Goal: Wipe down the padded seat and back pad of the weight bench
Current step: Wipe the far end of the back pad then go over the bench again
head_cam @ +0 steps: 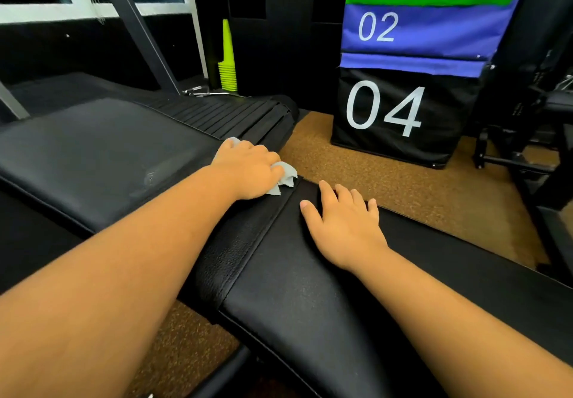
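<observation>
A black padded weight bench runs across the view, with one long pad point(102, 152) at the left and another pad point(310, 298) in front of me, split by a seam. My left hand point(248, 168) grips a crumpled pale grey cloth point(286, 176) and presses it onto the far edge of the left pad, close to the seam. My right hand point(344, 224) lies flat on the near pad with fingers spread, holding nothing. Most of the cloth is hidden under my left hand.
Stacked soft plyo boxes stand behind the bench, the black one marked 04 point(403, 112) lowest. A stack of yellow-green cones point(228, 66) stands by the back wall. A treadmill deck point(235, 112) lies beyond the bench. Brown cork-like flooring point(434, 190) surrounds it; dark machine frames point(527, 155) at right.
</observation>
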Available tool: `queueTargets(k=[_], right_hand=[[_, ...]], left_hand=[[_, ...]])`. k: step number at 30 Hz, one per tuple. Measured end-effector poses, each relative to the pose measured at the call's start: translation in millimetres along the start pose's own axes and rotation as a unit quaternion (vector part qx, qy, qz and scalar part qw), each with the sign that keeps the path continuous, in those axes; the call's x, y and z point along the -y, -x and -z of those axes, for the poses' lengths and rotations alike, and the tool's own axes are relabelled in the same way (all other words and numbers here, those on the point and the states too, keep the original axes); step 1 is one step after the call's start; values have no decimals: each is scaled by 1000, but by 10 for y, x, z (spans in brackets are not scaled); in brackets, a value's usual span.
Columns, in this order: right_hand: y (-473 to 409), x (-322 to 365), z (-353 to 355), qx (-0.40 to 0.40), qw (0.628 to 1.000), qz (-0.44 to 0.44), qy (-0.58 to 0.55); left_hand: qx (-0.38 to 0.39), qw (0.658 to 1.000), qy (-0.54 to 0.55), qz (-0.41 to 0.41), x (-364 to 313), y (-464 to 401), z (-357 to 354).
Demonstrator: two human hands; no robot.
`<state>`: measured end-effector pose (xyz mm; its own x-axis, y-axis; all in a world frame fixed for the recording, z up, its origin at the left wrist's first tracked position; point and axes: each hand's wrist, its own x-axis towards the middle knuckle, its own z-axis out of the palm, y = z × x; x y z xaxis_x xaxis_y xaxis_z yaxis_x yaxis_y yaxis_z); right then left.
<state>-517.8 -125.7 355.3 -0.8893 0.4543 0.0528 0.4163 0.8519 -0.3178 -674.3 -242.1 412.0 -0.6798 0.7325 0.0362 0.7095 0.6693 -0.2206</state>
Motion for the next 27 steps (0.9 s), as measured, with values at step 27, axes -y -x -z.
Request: queueTargets(k=[27], right_hand=[[31, -15, 45, 4, 1000, 4, -15]], left_hand=[[45, 999, 27, 0, 175, -196, 124]])
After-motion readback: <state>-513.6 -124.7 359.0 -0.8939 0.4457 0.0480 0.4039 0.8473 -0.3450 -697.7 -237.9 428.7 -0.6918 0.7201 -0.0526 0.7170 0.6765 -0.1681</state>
